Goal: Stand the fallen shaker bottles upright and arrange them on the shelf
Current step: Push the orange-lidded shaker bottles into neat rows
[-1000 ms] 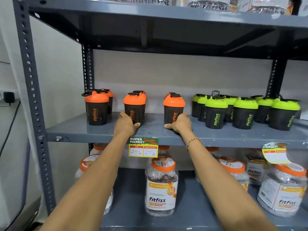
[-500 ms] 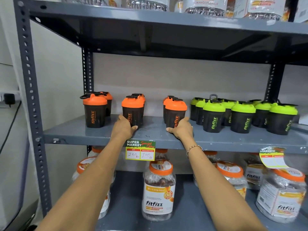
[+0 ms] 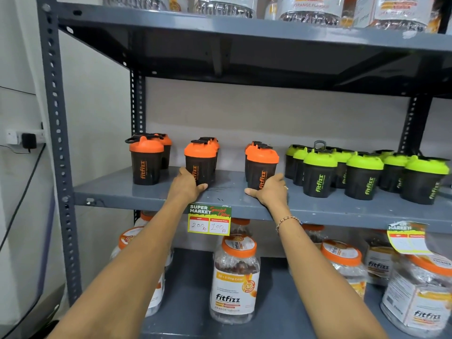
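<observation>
On the grey shelf [image 3: 117,192] all shakers stand upright. My left hand [image 3: 187,185] wraps the base of an orange-lidded shaker [image 3: 200,161]; my right hand [image 3: 270,192] cups another orange shaker [image 3: 261,167], green-lidded shakers [image 3: 364,177] just beyond.

Orange-lid shaker bottles [image 3: 261,168]: "fitfizz" in orange letters, running up the dark side.
Green-lid shaker bottles [image 3: 319,176]: "fitfizz" in green letters, also running up the side.
Price tag [image 3: 209,220] on the shelf [image 3: 151,194] edge: "SUPER MARKET", "Special Offer", "MRP" with 200 Rs, "Discounted Price" with 100 Rs.
Second tag [image 3: 407,237], at right: only "MARKET" can be read.
Jar [image 3: 234,277] on the lower shelf: "fitfizz", "20 + 2 Strip Extra", "ORANGE FLAVOUR".
Top jars [image 3: 310,7]: "ORANGE FLAVOUR".
</observation>
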`<move>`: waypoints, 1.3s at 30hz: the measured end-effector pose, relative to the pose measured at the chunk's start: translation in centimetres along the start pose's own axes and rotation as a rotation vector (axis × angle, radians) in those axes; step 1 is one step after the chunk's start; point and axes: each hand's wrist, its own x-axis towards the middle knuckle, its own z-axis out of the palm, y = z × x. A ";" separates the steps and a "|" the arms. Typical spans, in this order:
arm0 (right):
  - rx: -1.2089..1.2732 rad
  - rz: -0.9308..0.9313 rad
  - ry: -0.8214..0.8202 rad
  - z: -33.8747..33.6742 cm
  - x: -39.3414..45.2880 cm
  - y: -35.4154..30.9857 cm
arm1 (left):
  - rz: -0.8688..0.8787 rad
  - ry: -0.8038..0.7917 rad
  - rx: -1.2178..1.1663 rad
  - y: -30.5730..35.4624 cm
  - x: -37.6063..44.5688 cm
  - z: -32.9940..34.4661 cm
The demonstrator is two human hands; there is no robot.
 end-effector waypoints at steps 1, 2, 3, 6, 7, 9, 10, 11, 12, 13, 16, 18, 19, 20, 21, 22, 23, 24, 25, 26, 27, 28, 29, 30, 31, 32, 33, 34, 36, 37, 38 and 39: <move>-0.024 -0.009 0.042 -0.2 -0.5 0.0 | -0.008 0.012 -0.013 0.0 -0.2 -0.1; -0.058 -0.034 0.108 -0.3 -1.2 0.0 | -0.012 0.046 -0.025 -0.1 -0.4 -0.1; -0.104 -0.077 0.188 -0.2 -2.0 0.0 | -0.007 0.100 -0.037 -0.3 -0.7 -0.2; -0.192 -0.281 0.337 0.7 -4.8 -1.1 | 0.077 0.351 -0.060 -1.7 -2.2 -0.9; -0.180 -0.347 0.325 1.3 -5.5 -1.9 | 0.096 0.466 -0.022 -2.4 -2.4 -1.5; -0.107 -0.428 0.249 2.2 -6.4 -3.8 | 0.055 0.681 0.092 -4.2 -2.2 -3.4; -0.060 -0.438 0.201 2.7 -6.5 -5.0 | 0.016 0.736 0.111 -5.2 -1.7 -4.5; -0.016 -0.434 0.152 3.1 -6.4 -6.0 | -0.017 0.727 0.094 -6.1 -0.9 -5.7; 0.028 -0.408 0.100 3.7 -6.3 -7.0 | -0.045 0.669 0.049 -6.9 0.1 -6.7; 0.083 -0.358 0.043 4.3 -6.1 -7.9 | -0.069 0.576 -0.004 -7.7 1.1 -7.5; 0.248 -0.160 -0.158 6.2 -5.4 -10.2 | -0.111 0.268 -0.122 -9.3 3.5 -8.5; 0.241 -0.070 -0.218 7.5 -5.0 -11.2 | -0.120 0.141 -0.147 -9.8 4.5 -8.4; 0.206 -0.038 -0.213 8.0 -4.9 -11.6 | -0.128 0.109 -0.169 -10.0 4.8 -8.3; 0.166 -0.013 -0.194 8.6 -4.9 -11.9 | -0.131 0.097 -0.194 -10.2 5.1 -8.2; 0.125 0.004 -0.171 9.0 -4.9 -12.2 | -0.125 0.099 -0.207 -10.4 5.3 -8.0; 0.087 0.017 -0.154 9.3 -4.9 -12.4 | -0.114 0.105 -0.206 -10.6 5.5 -8.0; 0.053 0.028 -0.137 9.5 -5.0 -12.6 | -0.102 0.107 -0.196 -10.7 5.6 -7.9; 0.024 0.037 -0.117 9.8 -5.0 -12.7 | -0.089 0.105 -0.187 -10.8 5.7 -7.9; 0.003 0.040 -0.096 9.9 -5.0 -12.7 | -0.077 0.102 -0.180 -11.0 5.8 -7.9; -0.008 0.037 -0.073 10.1 -5.1 -12.7 | -0.070 0.099 -0.177 -11.1 5.9 -8.0; -0.014 0.034 -0.053 10.2 -5.1 -12.6 | -0.069 0.101 -0.174 -11.4 6.0 -8.1; -0.018 0.032 -0.040 10.3 -5.1 -12.6 | -0.070 0.108 -0.166 -11.7 6.2 -8.4; -0.024 0.032 -0.033 10.3 -5.1 -12.6 | -0.075 0.118 -0.152 -12.1 6.3 -8.6; -0.032 0.034 -0.034 10.4 -5.1 -12.6 | -0.080 0.127 -0.136 -12.5 6.4 -8.9; -0.035 0.040 -0.040 10.4 -5.2 -12.7 | -0.088 0.133 -0.121 -12.9 6.6 -9.2; -0.030 0.052 -0.047 10.3 -5.2 -12.8 | -0.097 0.136 -0.116 -13.3 6.7 -9.5; -0.022 0.068 -0.050 10.3 -5.2 -13.0 | -0.104 0.137 -0.117 -13.6 6.8 -9.7; -0.019 0.082 -0.049 10.3 -5.2 -13.1 | -0.107 0.138 -0.119 -13.8 6.9 -9.8; -0.036 0.091 -0.031 10.6 -5.2 -13.4 | -0.097 0.142 -0.107 -14.2 7.0 -9.9; -0.054 0.086 -0.018 10.7 -5.3 -13.4 | -0.088 0.145 -0.096 -14.3 7.0 -9.9; -0.069 0.078 -0.006 10.8 -5.4 -13.4 | -0.079 0.147 -0.089 -14.3 7.0 -9.8; -0.080 0.070 0.003 10.9 -5.5 -13.4 | -0.072 0.147 -0.085 -14.3 7.0 -9.8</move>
